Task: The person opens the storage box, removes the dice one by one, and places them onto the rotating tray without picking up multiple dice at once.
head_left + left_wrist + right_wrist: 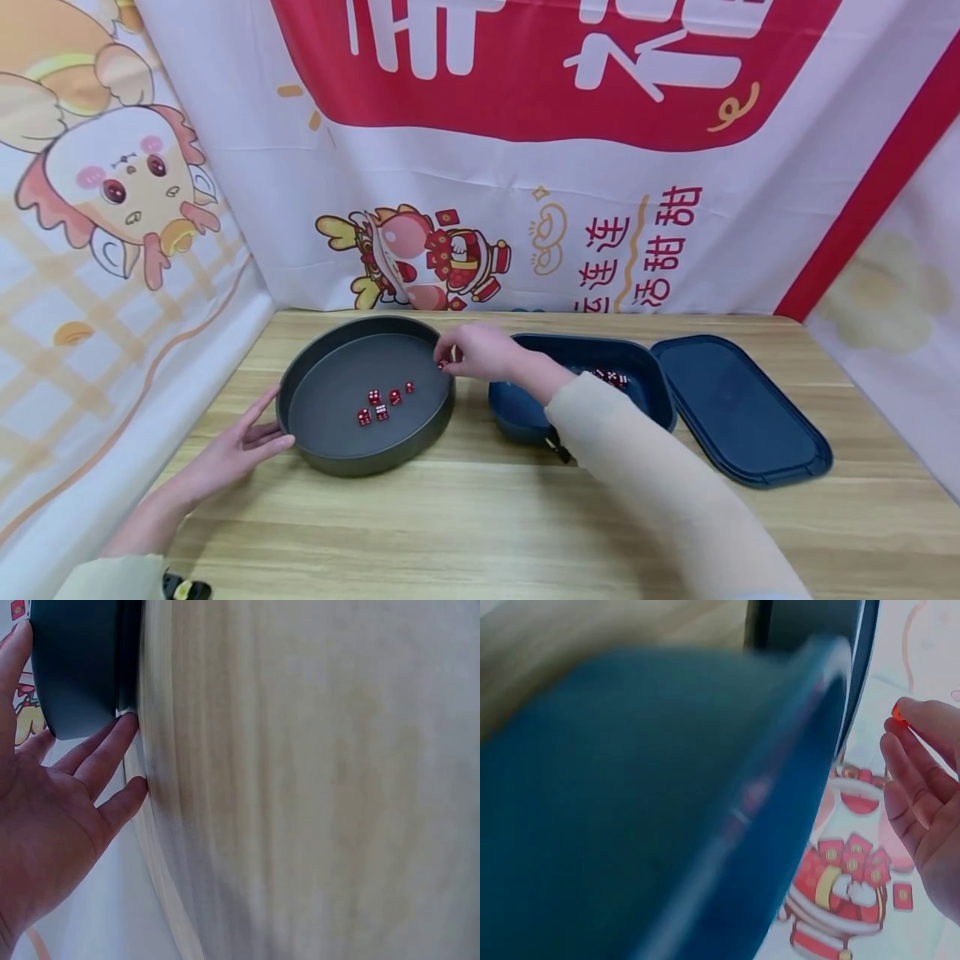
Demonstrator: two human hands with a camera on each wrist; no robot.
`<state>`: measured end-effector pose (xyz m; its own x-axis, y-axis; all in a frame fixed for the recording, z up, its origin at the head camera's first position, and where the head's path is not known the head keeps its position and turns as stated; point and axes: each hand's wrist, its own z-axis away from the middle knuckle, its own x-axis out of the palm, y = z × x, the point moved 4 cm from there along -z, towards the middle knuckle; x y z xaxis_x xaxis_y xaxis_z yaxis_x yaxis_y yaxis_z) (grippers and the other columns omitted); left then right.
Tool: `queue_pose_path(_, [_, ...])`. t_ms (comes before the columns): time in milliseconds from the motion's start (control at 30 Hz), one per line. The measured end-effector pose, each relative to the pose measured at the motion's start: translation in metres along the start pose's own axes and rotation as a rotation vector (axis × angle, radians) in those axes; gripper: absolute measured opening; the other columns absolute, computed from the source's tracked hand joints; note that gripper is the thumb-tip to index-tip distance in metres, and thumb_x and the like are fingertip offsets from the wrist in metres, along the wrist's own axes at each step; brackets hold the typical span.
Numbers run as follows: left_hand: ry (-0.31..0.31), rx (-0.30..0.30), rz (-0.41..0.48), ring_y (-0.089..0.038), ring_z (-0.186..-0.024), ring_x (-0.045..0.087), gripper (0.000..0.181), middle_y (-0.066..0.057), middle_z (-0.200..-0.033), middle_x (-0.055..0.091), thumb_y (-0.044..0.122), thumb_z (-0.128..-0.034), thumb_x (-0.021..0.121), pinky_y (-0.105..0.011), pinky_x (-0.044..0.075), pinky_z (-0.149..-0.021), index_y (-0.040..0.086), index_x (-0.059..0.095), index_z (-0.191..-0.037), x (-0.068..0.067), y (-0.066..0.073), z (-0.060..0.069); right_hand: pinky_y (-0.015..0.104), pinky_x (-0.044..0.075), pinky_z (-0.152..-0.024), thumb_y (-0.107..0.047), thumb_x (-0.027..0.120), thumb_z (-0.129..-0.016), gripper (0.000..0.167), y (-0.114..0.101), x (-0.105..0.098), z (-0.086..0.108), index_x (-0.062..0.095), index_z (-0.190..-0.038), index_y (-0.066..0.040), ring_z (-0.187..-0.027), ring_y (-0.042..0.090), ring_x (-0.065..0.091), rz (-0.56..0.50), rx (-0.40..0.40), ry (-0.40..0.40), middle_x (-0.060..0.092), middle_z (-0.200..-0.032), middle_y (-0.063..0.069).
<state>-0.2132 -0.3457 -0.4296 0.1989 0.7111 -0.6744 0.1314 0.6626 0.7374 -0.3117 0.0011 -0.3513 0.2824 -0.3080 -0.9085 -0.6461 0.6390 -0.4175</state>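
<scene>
My cream-coloured right sleeve (645,467) and cream-coloured left sleeve (112,579) run out of view at the bottom, with a small black-and-yellow object (186,587) cut off below my left cuff. On the pale wood-grain surface (450,533), my left hand (243,442) lies with fingers spread and nearly straight, touching the outer wall of a round, dark grey, high-sided pan (330,375); the fingers' far ends are partly hidden in the head view. Five small red dice with white pips (374,397) lie in a loose group on its floor. At its right rim, my right hand (483,350) pinches a small red die (443,364) between thumb and forefinger, the other fingers loosely bent; the fingertips cover most of it. My forearm crosses a deep navy plastic box (517,423), hiding its middle, so I cannot count the red dice inside it (611,377). Right of that lies a flat navy lid (738,408). Behind hangs a white printed cloth (525,167), its large characters cropped at the top.
</scene>
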Motion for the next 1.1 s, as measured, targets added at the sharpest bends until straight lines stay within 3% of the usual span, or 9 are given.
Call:
queue_pose_path(267, [-0.008,-0.001,0.003,-0.048,-0.119,0.051,0.086,-0.042,-0.13,0.046,0.025,-0.0975,0.062,-0.055,0.039,-0.096,0.012,0.001,-0.157,0.0,0.002,0.0,0.02,0.048,-0.072,-0.019,0.069,-0.093,0.017,-0.018,0.032,-0.025,0.073,-0.109,-0.017,-0.081,0.01,0.057,0.014,0.025,-0.084,0.065,-0.092,-0.008])
queue_pose_path(667, [-0.003,0.0,0.012,-0.048,-0.12,0.05,0.086,-0.042,-0.13,0.045,0.025,-0.0971,0.063,-0.055,0.037,-0.097,0.011,0.002,-0.157,0.001,0.002,-0.001,0.025,0.046,-0.078,-0.021,0.07,-0.092,0.007,-0.023,0.062,-0.042,0.073,-0.098,-0.02,-0.083,0.01,0.055,0.042,0.053,-0.121,0.062,-0.087,-0.009])
queue_pose_path(900, [-0.004,-0.003,0.019,-0.047,-0.121,0.049,0.087,-0.041,-0.131,0.045,0.026,-0.0969,0.063,-0.048,0.043,-0.094,0.012,0.003,-0.157,0.003,0.0,-0.002,0.024,0.046,-0.077,-0.019,0.07,-0.092,0.007,-0.02,0.07,-0.044,0.074,-0.097,-0.02,-0.081,0.009,0.055,0.071,0.052,-0.127,0.062,-0.084,-0.01])
queue_pose_path(1100, [-0.007,-0.026,0.022,-0.048,-0.122,0.048,0.087,-0.042,-0.132,0.043,0.027,-0.0973,0.062,-0.05,0.043,-0.093,0.013,0.001,-0.157,0.002,-0.002,0.001,0.023,0.046,-0.079,-0.017,0.071,-0.091,0.007,-0.019,0.064,-0.043,0.074,-0.097,-0.019,-0.082,0.006,0.057,0.043,0.059,-0.125,0.064,-0.085,-0.011])
